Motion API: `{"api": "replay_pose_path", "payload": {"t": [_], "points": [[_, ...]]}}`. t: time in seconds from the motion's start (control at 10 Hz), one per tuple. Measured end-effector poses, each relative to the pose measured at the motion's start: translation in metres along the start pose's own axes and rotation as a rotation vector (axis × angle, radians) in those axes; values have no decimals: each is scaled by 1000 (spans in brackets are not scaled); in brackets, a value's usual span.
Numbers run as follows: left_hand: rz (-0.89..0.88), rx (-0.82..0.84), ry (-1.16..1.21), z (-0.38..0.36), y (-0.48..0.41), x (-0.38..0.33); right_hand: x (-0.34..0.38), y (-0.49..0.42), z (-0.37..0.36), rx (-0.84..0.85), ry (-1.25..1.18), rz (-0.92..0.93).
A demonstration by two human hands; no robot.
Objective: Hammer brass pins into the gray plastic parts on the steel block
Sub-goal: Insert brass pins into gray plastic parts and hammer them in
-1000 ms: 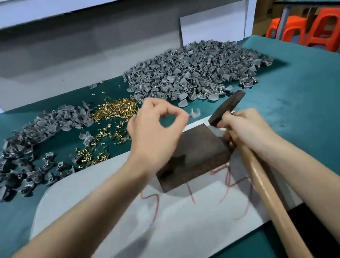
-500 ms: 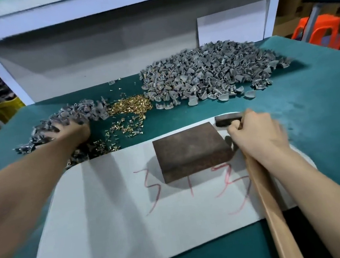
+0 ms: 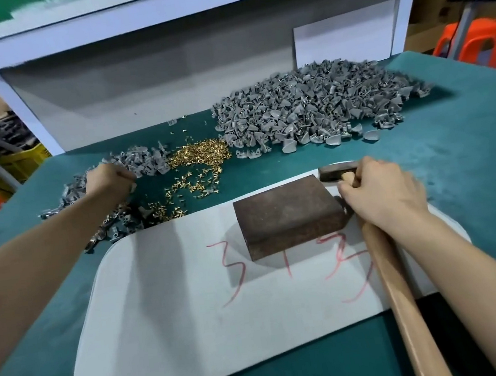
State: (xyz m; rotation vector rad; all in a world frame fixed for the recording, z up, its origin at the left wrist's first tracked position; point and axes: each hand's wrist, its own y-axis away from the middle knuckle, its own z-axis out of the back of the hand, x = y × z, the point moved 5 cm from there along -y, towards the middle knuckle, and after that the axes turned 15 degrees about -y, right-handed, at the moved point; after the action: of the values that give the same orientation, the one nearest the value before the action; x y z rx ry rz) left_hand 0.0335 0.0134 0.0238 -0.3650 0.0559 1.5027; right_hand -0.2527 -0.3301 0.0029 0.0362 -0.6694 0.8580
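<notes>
The rusty brown steel block (image 3: pixel 286 211) sits on a white mat (image 3: pixel 166 296), its top bare. My right hand (image 3: pixel 380 194) grips the wooden handle of the hammer (image 3: pixel 398 300) close to its dark head (image 3: pixel 336 172), which lies just behind the block's right corner. My left hand (image 3: pixel 107 182) reaches into the small pile of gray plastic parts (image 3: pixel 141 161) at the left, fingers curled down and pinching a gray part at the fingertips. Loose brass pins (image 3: pixel 197 159) lie scattered between the two gray heaps.
A large heap of gray parts (image 3: pixel 314 106) fills the back right of the green table (image 3: pixel 453 158). Red marks are drawn on the mat. A grey backboard and a shelf rise behind; orange stools stand far right.
My left hand swung from above the block out to the left pile of gray parts and curled its fingers there. The hammer head dropped from raised to lying behind the block.
</notes>
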Motion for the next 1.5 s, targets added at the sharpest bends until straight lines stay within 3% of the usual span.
{"api": "replay_pose_path", "payload": {"t": [0.1, 0.3, 0.4, 0.5, 0.6, 0.7, 0.8, 1.0, 1.2, 1.4, 1.5], "points": [[-85, 2, 170, 16, 11, -27, 0, 0, 1, 2, -1, -1], [-686, 193, 375, 44, 123, -133, 0, 0, 2, 7, -5, -5], [-968, 199, 255, 31, 186, -161, 2, 0, 2, 3, -12, -8], [-942, 227, 283, 21, 194, -164, 1, 1, 2, 4, -15, -11], [-786, 163, 412, 29, 159, -153, 0, 0, 2, 9, -16, -18], [-674, 119, 20, 17, 111, -126, -2, 0, 3, 2, -55, -49], [-536, 316, -351, -16, 90, -96, -3, 1, 4, -8, -100, -72], [-531, 114, -278, -19, 82, -94, -1, 1, 4, -15, -57, -57], [-523, 125, -160, -14, 83, -95, -1, 1, 4, -23, -59, -49], [-460, 10, -145, -7, 87, -96, 1, 3, 5, -30, -56, -55], [-483, -60, -6, 3, 94, -107, 5, 5, 9, -58, -72, -9]]}}
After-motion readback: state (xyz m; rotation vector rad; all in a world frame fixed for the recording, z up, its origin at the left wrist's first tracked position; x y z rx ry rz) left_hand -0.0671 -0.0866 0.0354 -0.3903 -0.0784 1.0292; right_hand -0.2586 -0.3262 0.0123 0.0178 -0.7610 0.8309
